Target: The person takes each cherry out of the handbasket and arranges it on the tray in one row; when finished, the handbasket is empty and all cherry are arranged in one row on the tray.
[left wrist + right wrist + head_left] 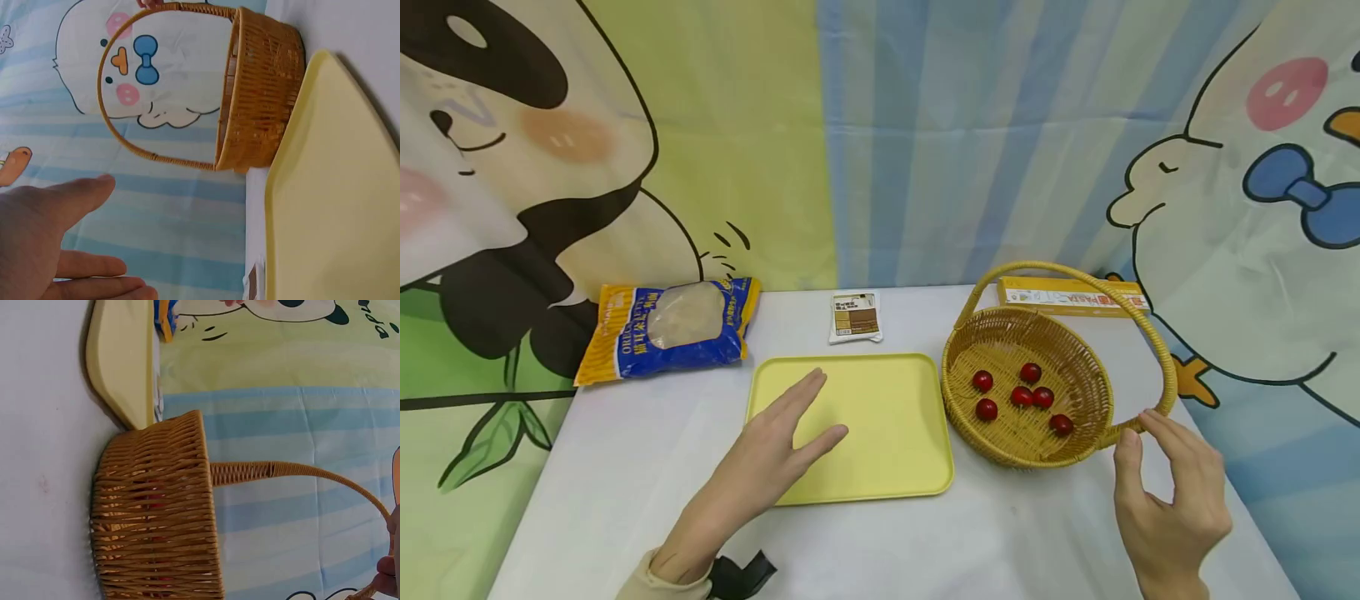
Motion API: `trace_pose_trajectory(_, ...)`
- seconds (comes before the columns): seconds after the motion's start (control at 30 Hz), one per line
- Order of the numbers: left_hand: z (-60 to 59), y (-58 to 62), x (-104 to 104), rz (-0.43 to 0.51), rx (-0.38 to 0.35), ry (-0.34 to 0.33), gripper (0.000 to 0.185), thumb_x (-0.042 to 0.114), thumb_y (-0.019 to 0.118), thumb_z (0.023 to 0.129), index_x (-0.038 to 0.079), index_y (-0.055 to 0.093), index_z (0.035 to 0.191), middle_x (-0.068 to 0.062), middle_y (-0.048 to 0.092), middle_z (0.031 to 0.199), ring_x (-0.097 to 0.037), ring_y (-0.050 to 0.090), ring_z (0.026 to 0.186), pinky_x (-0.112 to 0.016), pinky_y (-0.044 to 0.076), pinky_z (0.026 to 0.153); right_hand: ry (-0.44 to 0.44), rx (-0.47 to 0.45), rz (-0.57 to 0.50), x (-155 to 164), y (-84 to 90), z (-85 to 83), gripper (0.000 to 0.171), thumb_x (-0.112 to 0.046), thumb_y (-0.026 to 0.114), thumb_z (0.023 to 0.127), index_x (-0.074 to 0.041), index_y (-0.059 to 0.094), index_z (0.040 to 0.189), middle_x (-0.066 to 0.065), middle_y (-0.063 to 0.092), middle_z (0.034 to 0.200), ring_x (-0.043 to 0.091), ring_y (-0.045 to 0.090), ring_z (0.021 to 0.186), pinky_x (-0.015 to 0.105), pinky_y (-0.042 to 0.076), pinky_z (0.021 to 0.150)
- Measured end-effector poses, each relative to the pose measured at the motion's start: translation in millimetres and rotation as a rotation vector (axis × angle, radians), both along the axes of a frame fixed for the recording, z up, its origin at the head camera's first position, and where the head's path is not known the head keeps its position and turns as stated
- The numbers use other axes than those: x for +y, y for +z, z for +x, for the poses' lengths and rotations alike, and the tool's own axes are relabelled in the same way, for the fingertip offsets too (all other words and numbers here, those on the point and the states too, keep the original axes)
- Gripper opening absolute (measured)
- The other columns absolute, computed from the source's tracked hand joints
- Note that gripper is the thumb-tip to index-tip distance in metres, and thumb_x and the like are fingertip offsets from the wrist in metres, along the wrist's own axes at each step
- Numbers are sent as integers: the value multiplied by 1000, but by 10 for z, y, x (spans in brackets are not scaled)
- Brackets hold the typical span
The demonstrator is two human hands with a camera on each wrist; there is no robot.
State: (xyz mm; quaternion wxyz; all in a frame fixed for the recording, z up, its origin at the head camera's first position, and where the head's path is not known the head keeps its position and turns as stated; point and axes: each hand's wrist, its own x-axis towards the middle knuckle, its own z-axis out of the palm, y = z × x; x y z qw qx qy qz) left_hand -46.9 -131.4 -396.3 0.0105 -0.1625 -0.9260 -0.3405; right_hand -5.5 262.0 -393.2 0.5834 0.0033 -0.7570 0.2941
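A wicker basket (1028, 450) with a tall arched handle (1078, 279) stands on the table with several dark red cherry-like fruits (987, 409) inside. At the near right part of that handle, my right hand (1176, 500) pinches it between thumb and fingers; in the right wrist view only fingertips (387, 575) show at the edge. My left hand (767, 446) hovers over the left part of a yellow rectangular tray (880, 433), fingers straight, thumb apart, holding nothing. The left wrist view shows the same hand (44, 237) with the basket (262, 94) beyond it.
A blue and yellow food bag (673, 329) lies at the back left. Behind the tray is a small white and brown packet (856, 317). A yellow pasta box (1075, 297) lies behind the basket. A printed cloth (970, 142) hangs along the back edge.
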Motion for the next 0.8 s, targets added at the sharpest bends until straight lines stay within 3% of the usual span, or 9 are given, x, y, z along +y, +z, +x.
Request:
trace_pose_trajectory(0.2, 8, -25, 77, 78, -49, 7, 80, 59, 64, 99, 9, 45, 159, -8, 46, 163, -30, 43, 152, -53, 39, 120, -3, 15, -87, 8, -41, -9, 31, -13, 77, 89, 13, 76, 106, 34, 73, 106, 28, 72, 111, 18, 52, 103)
trace_pose_trajectory(0.4, 22, -29, 112, 90, -50, -14, 79, 57, 65, 99, 8, 45, 158, -9, 46, 163, -31, 44, 151, -53, 40, 120, 147, -62, -234, 68, -103, -3, 39, 4, 76, 87, 16, 67, 123, 31, 67, 126, 26, 67, 123, 14, 55, 95)
trace_pose_trajectory(0.53, 21, -38, 124, 103, -49, -29, 78, 55, 66, 100, 8, 45, 158, -9, 47, 162, -29, 44, 151, -52, 41, 120, 206, -132, -269, 107, -139, 5, 45, 9, 73, 89, 14, 63, 132, 25, 65, 135, 25, 65, 127, 15, 55, 95)
trace_pose_trajectory(0.8, 10, -55, 132, 119, -51, -44, 76, 55, 65, 100, 11, 46, 158, -6, 48, 161, -28, 45, 150, -51, 41, 120, 137, -263, -255, 233, -297, 13, 51, 8, 71, 93, 1, 60, 143, 20, 64, 138, 14, 65, 125, 10, 52, 95)
